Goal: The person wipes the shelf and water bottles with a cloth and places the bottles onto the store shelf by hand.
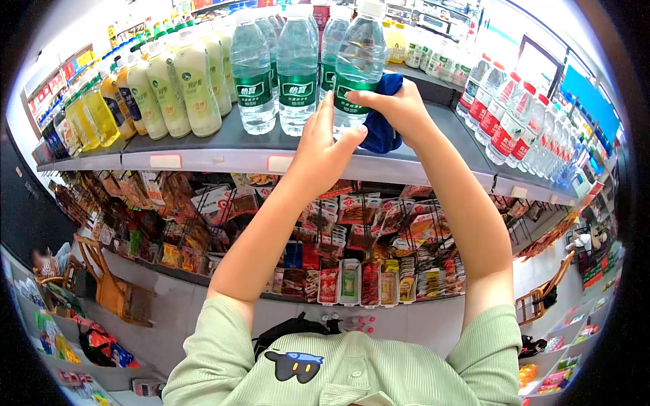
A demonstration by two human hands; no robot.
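A clear water bottle (369,57) with a green label and white cap leans slightly on the shelf between my hands. My left hand (321,152) holds its lower left side, fingers along the bottle and thumb near the base. My right hand (399,111) grips a dark blue cloth (382,135) against the bottle's right side, its thumb lying across the label. Part of the cloth is hidden behind the hand. Left of my hands stand matching water bottles (298,61), upright in rows.
Pale green drink bottles (196,88) and yellow drink bottles (100,115) line the shelf's left. Red-labelled water bottles (508,128) stand right. Below the shelf edge (230,160) hang snack packets (359,210). A wooden chair (115,291) and a seated person (51,264) are at lower left.
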